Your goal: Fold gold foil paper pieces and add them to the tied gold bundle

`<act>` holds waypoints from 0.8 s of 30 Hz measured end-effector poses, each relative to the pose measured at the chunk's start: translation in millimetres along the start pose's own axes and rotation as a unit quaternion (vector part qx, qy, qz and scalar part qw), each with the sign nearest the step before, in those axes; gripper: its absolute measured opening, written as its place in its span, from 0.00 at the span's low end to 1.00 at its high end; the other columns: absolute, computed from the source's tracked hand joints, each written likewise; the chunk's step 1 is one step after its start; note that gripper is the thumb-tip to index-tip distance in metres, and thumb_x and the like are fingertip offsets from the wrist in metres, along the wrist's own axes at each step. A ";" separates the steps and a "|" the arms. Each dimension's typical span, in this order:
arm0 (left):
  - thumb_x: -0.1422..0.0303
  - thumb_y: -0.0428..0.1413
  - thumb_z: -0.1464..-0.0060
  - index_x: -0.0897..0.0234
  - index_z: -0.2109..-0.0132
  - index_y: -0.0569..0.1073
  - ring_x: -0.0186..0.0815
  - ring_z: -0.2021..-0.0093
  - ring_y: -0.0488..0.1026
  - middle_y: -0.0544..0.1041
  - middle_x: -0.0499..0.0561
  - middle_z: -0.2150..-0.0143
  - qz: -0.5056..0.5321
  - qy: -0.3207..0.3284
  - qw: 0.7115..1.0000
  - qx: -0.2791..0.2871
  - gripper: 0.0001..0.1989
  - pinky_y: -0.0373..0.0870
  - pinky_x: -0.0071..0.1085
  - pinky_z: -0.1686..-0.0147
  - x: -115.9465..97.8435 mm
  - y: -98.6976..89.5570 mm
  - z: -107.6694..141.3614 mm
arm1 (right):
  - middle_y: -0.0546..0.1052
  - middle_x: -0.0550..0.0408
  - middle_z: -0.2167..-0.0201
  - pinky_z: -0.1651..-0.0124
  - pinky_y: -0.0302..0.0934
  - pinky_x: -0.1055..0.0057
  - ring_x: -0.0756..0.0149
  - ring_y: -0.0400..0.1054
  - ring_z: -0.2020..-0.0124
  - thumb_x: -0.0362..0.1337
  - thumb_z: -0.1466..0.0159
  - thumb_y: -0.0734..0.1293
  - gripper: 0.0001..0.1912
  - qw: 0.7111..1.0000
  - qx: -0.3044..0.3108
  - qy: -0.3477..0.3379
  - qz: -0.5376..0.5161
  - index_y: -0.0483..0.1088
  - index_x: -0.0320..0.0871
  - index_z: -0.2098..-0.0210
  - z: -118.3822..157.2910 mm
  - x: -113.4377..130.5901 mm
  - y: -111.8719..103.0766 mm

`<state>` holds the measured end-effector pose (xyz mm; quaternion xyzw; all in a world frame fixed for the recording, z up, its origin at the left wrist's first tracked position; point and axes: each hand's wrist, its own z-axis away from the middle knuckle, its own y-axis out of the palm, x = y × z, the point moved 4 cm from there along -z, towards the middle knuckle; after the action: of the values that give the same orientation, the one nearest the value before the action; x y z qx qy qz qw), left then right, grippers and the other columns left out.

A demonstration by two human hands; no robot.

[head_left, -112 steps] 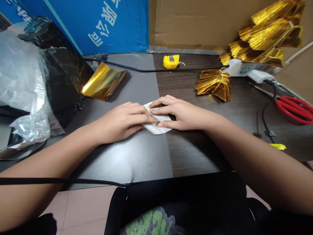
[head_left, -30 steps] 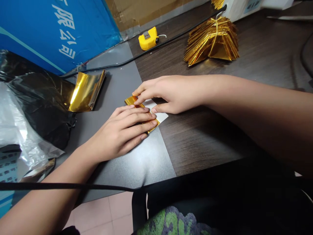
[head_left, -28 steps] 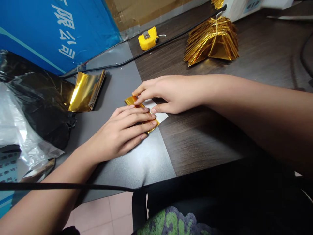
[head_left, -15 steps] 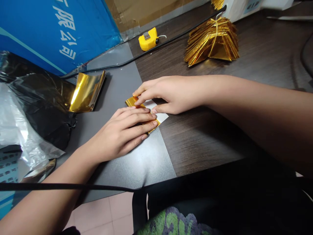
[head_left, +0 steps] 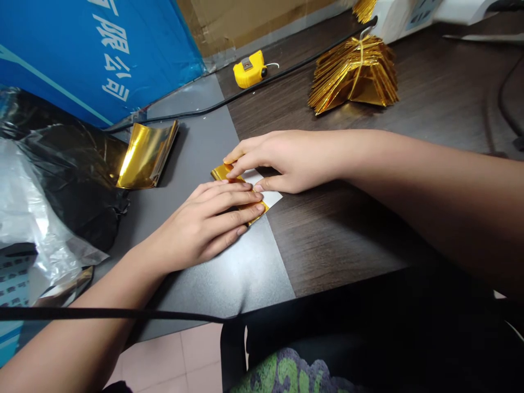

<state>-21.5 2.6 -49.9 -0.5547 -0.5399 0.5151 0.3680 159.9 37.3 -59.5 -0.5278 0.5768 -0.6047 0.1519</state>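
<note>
A partly folded sheet of gold foil paper [head_left: 221, 172] with a white underside lies on the desk. My left hand [head_left: 216, 218] rests flat across it, fingers stretched out and pointing right. From the other side my right hand [head_left: 274, 159] touches the same sheet, its fingertips on the gold strip and its thumb by the white part. The right fingers are bent but apart, with nothing visibly gripped. Much of the sheet is hidden beneath both hands. To the left stands a curved stack of gold foil sheets [head_left: 145, 155].
A tied bundle of folded gold paper [head_left: 356, 76] sits at the back right, near a white power strip [head_left: 403, 16]. A yellow tape measure [head_left: 249, 70] and a black cable [head_left: 221, 102] lie behind my hands. Black plastic bag [head_left: 61, 158] and blue box [head_left: 102, 49] stand left.
Both hands keep almost the same place on the gold sheet. The whole view has shifted very slightly.
</note>
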 end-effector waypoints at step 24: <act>0.72 0.54 0.33 0.59 0.36 0.69 0.42 0.35 0.71 0.76 0.57 0.38 0.016 -0.027 0.999 0.009 0.20 0.68 0.44 0.35 0.4 -0.4 0.8 | 0.76 0.55 0.39 0.35 0.61 0.59 0.58 0.69 0.38 0.31 0.33 0.66 0.15 1.000 0.009 0.014 -0.014 0.78 0.44 0.48 0.7 1.4 -1.9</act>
<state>-22.4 2.9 -49.8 -0.5461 -0.5362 0.5405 0.3496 160.8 36.3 -57.3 -0.5256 0.5657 -0.6198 0.1400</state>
